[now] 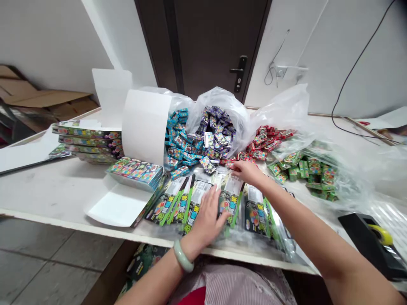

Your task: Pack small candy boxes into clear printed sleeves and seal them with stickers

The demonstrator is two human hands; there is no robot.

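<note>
Two open hands lay on packets (254, 216) running up-frame: left hand (207, 222) flat at lower center, right hand (248, 173) at their upper ends beside red sachets (263, 146).

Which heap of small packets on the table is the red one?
The heap just beyond the right hand, between the purple packets and the green packets; no other heap is red.

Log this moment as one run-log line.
left hand: flat on cards | right hand: beside red packets
</note>
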